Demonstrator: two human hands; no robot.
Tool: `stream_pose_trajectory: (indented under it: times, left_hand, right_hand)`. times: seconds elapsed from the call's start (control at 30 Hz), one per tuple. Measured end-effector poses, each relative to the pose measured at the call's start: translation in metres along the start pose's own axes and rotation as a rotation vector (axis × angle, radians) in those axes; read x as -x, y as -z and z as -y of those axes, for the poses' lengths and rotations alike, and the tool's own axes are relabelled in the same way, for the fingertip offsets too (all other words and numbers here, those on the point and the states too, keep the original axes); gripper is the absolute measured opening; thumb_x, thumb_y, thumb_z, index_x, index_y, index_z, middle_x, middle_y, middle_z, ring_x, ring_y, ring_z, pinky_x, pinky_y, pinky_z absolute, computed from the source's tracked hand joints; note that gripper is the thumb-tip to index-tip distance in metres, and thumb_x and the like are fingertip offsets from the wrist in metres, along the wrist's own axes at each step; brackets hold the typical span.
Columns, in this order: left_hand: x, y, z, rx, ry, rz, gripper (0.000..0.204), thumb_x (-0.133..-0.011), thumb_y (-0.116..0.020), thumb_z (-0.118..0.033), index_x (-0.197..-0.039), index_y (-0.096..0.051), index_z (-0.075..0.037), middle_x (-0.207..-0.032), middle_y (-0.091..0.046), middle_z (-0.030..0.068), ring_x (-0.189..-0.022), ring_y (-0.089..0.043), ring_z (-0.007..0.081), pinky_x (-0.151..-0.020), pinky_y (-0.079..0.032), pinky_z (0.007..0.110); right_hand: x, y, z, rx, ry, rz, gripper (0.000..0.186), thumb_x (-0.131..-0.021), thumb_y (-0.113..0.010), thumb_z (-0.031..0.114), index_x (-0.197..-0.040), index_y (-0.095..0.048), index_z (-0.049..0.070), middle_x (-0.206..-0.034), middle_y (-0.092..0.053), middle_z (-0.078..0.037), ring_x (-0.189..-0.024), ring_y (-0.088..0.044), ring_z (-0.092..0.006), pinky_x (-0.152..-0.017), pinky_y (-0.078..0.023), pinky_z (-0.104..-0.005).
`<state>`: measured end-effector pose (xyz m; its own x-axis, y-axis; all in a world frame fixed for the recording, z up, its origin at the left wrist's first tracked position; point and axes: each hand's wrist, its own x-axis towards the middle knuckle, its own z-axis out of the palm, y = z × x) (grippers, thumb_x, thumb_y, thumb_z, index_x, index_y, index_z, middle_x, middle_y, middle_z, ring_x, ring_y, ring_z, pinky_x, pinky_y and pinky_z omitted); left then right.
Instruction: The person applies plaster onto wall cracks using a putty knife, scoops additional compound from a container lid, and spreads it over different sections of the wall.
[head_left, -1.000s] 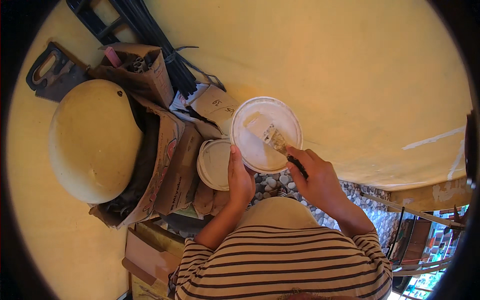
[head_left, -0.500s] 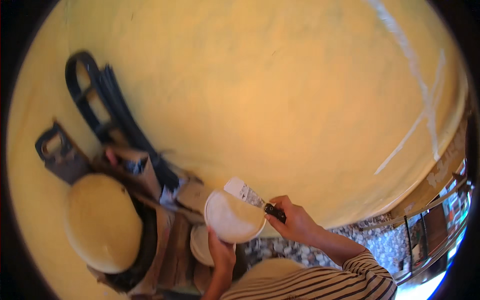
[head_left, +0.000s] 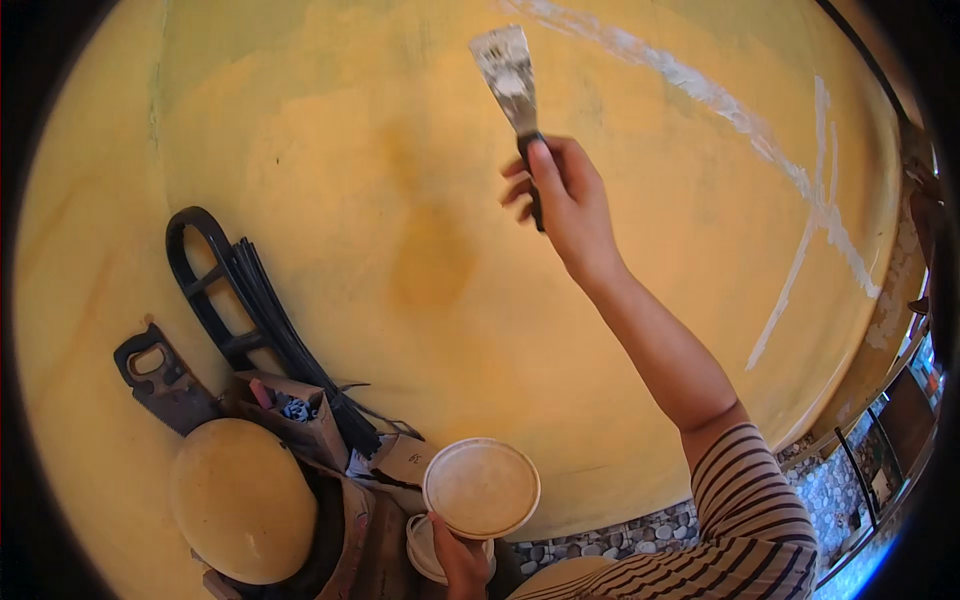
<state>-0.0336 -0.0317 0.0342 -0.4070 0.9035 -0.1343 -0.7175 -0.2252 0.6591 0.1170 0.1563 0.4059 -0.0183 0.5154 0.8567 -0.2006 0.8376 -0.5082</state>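
My right hand (head_left: 560, 200) is raised in front of the yellow wall (head_left: 330, 160), closed round the black handle of a putty knife (head_left: 512, 85). Its flat blade points up and carries smears of white paste. Low in the view, my left hand (head_left: 460, 555) grips a round, pale lid (head_left: 482, 490) by its near edge. That lid is held above a white tub (head_left: 425, 548), which it partly hides. White filler streaks (head_left: 700, 90) run across the upper right of the wall, with thinner strokes crossing below them.
A handsaw (head_left: 165, 380), a black plastic frame (head_left: 215, 280) and a cardboard box (head_left: 310, 420) of small items lean or stand at the left. A rounded yellow object (head_left: 243, 500) sits before them. Pebble-patterned flooring (head_left: 620, 535) shows along the wall's base; a metal railing (head_left: 855, 470) is at right.
My right hand has lifted the putty knife from over the lid up to the wall. The blade has turned upward. My left hand still holds the lid, now lower in view.
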Motion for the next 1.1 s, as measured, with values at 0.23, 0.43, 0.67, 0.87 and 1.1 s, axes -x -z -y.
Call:
stream_pose_trajectory:
  times: [0.23,0.43,0.67,0.87,1.1]
  left_hand:
    - [0.018,0.001,-0.005,0.010,-0.021,-0.047,0.055,-0.106,-0.030,-0.046,-0.142,-0.040,-0.006,-0.139,-0.051,0.0130,-0.124,-0.054,0.0283,-0.102,-0.047,0.043]
    - [0.034,-0.007,-0.013,-0.063,-0.023,-0.105,0.057,-0.104,-0.034,-0.048,-0.143,-0.041,-0.007,-0.140,-0.050,0.0106,-0.124,-0.053,0.0252,-0.102,-0.046,0.039]
    - [0.025,0.015,0.001,-0.104,-0.026,-0.104,0.059,-0.104,-0.035,-0.050,-0.145,-0.040,-0.009,-0.142,-0.048,0.0094,-0.125,-0.051,0.0245,-0.103,-0.046,0.038]
    - [0.019,0.011,0.002,-0.068,-0.002,-0.059,0.059,-0.104,-0.034,-0.050,-0.145,-0.040,-0.009,-0.142,-0.048,0.0099,-0.125,-0.051,0.0251,-0.103,-0.046,0.039]
    - [0.019,0.010,0.008,-0.057,0.020,-0.027,0.058,-0.104,-0.033,-0.050,-0.145,-0.040,-0.009,-0.142,-0.048,0.0105,-0.125,-0.051,0.0257,-0.103,-0.046,0.040]
  right_hand:
    - [-0.078,-0.047,0.005,-0.117,-0.137,-0.015,0.033,-0.106,-0.038,0.025,-0.116,-0.044,-0.006,-0.100,-0.064,-0.016,-0.077,-0.068,-0.0219,-0.060,-0.056,-0.0330]
    - [-0.110,-0.055,0.003,-0.089,-0.172,-0.063,0.032,-0.105,-0.037,0.025,-0.116,-0.042,-0.005,-0.095,-0.062,-0.015,-0.070,-0.066,-0.0214,-0.056,-0.056,-0.0338]
    - [-0.127,-0.057,-0.001,-0.094,-0.134,-0.090,0.030,-0.105,-0.038,0.025,-0.111,-0.044,-0.004,-0.091,-0.061,-0.014,-0.065,-0.065,-0.0216,-0.053,-0.057,-0.0355]
    - [-0.118,-0.070,-0.012,-0.255,-0.210,-0.087,0.029,-0.104,-0.040,0.024,-0.108,-0.041,-0.004,-0.082,-0.058,-0.014,-0.050,-0.060,-0.0206,-0.044,-0.053,-0.0361]
    - [-0.134,-0.062,-0.004,-0.096,-0.071,-0.147,0.029,-0.104,-0.041,0.026,-0.105,-0.042,-0.002,-0.077,-0.056,-0.011,-0.053,-0.055,-0.0179,-0.046,-0.050,-0.0346]
